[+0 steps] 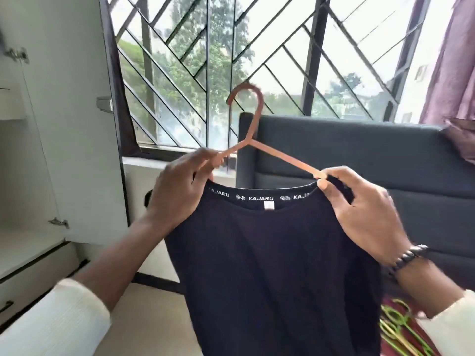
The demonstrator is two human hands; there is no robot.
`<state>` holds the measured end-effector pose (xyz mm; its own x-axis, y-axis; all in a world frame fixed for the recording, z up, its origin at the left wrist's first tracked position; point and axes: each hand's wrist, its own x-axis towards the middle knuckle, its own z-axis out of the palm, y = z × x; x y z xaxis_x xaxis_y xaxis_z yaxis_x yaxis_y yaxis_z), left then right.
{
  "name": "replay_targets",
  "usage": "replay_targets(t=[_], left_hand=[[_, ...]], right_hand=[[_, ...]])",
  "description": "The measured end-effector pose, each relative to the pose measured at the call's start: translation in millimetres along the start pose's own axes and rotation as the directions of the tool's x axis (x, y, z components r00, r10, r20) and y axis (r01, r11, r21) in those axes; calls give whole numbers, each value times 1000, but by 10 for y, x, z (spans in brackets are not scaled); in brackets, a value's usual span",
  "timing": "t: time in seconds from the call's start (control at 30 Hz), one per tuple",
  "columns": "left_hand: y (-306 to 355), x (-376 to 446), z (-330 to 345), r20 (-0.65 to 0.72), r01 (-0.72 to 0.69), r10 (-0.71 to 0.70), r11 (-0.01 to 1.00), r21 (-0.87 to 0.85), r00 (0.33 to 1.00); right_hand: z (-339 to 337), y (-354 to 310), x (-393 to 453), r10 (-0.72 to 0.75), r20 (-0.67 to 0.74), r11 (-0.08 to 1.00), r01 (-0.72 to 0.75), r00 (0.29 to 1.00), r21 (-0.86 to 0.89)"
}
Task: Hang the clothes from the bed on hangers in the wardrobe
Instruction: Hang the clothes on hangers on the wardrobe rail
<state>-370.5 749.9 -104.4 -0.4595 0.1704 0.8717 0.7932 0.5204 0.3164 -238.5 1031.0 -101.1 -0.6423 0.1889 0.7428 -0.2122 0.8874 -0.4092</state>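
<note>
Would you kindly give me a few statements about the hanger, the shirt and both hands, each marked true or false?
1. The hanger is orange. True.
2. The left hand hangs idle, holding nothing. False: it grips the hanger's left arm at the shirt's collar.
3. The black shirt has KAJARU printed inside its collar. True.
4. The right hand pinches the shirt's collar at the hanger's right arm. True.
5. The hanger's hook is already on the wardrobe rail. False: it is free in the air in front of the window.
6. The green hangers lie at the lower left. False: lower right.
</note>
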Motion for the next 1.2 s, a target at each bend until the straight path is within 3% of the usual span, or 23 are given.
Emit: replay_targets(t=[0.07,0.17,0.3,0.47,0.67,0.77,1.0,1.2], left_hand=[[-456,417,-25,-98,-41,48,996,73,994],[-1070,884,-134,-14,44,-43,992,116,999],[-1613,1625,-671,-15,86,-84,978,191,996],[-1939,2979,-1927,67,83,-109,946,312,992],[-1921,4313,-3676,181,145,-224,918,370,958],[-1908,4804,-4358,102,188,-246,898,398,964],[-1882,5452,-5044,-35,200,-212,835,512,977],[-2425,5865,-5567,-200,279,-196,718,638,960]], right_hand=[[316,-121,569,-64,-26,998,65,998,23],[910,-264,1332,-88,163,995,80,983,52],[1407,-730,2249,-95,211,982,57,973,181],[1411,-1931,3311,-124,287,958,39,950,282],[1137,-3642,4525,-290,315,911,159,904,380],[1119,-4292,4961,-375,284,850,205,882,486],[1270,-5107,5410,-432,142,759,273,891,591],[1726,-5886,6128,-482,83,723,342,872,601]])
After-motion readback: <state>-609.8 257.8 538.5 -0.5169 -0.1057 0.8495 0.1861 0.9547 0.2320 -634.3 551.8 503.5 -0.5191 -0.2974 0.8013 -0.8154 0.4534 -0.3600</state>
